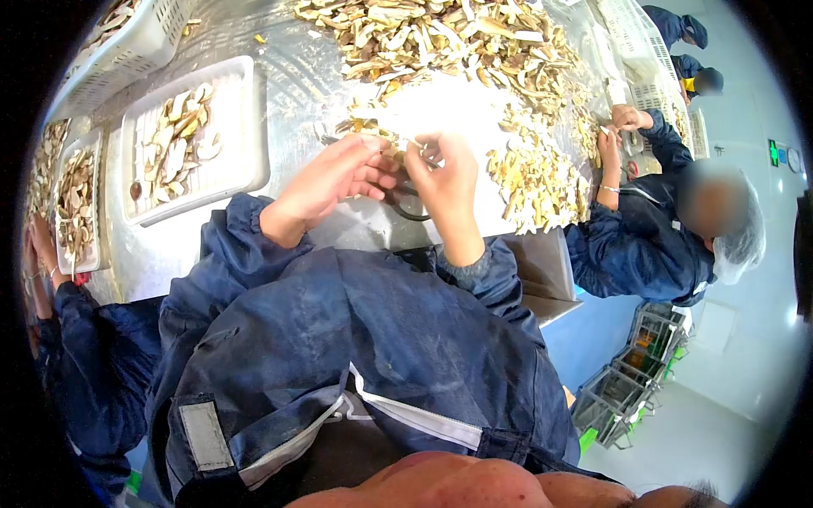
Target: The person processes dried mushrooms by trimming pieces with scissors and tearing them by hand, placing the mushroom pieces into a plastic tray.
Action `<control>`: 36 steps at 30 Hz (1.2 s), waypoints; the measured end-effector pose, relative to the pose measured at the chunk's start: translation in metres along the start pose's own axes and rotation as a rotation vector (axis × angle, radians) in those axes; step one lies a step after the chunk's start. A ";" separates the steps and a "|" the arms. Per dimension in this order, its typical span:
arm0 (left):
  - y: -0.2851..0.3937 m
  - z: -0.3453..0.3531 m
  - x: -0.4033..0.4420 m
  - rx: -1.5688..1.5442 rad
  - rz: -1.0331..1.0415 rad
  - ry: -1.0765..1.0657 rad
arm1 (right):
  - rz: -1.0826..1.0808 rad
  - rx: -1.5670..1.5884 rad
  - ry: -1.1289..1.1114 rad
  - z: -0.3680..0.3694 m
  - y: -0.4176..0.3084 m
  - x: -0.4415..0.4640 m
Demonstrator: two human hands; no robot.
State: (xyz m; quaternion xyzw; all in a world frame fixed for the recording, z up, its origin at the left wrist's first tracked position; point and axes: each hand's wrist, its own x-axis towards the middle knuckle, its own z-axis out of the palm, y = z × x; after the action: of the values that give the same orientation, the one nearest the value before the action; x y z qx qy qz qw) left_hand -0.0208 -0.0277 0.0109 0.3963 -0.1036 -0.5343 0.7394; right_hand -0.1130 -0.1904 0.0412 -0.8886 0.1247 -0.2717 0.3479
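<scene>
Over the near edge of the metal table, my left hand (326,179) has its thumb and fingers closed around a yellowish dried mushroom slice (395,152), partly hidden by the fingers. Close beside it, my right hand (446,173) is curled with thumb and forefinger pinched near the same slice. What lies inside the right hand is hidden. A dark curved loop (410,213) shows just below the right fingers; I cannot tell whether it is held. Beyond both hands spreads a large heap of sliced mushrooms (449,42), with a paler pile (538,173) to the right.
On the left stands a white tray (257,127) partly filled with slices, a narrower tray (102,195) and a white crate (157,38). A co-worker in blue (635,233) handles slices at the right; another sleeve (102,356) shows at left. Metal stools (622,385) stand lower right.
</scene>
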 end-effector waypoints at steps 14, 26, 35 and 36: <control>0.007 -0.028 -0.005 -0.215 0.084 0.226 | -0.008 -0.141 -0.128 0.032 0.020 0.034; 0.005 -0.030 0.001 -0.384 0.186 0.235 | 0.471 0.537 -0.213 0.002 0.013 0.045; 0.007 -0.033 -0.005 -0.377 0.160 0.174 | -0.070 -0.166 -0.260 0.033 0.050 0.058; 0.004 -0.038 -0.005 -0.358 0.154 0.175 | -0.095 -0.208 -0.271 0.033 0.052 0.059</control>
State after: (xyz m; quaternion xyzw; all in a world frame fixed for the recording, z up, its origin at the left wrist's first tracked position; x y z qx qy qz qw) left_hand 0.0014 -0.0046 -0.0101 0.2944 0.0276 -0.4497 0.8428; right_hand -0.0478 -0.2342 0.0086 -0.9532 0.0621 -0.1513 0.2544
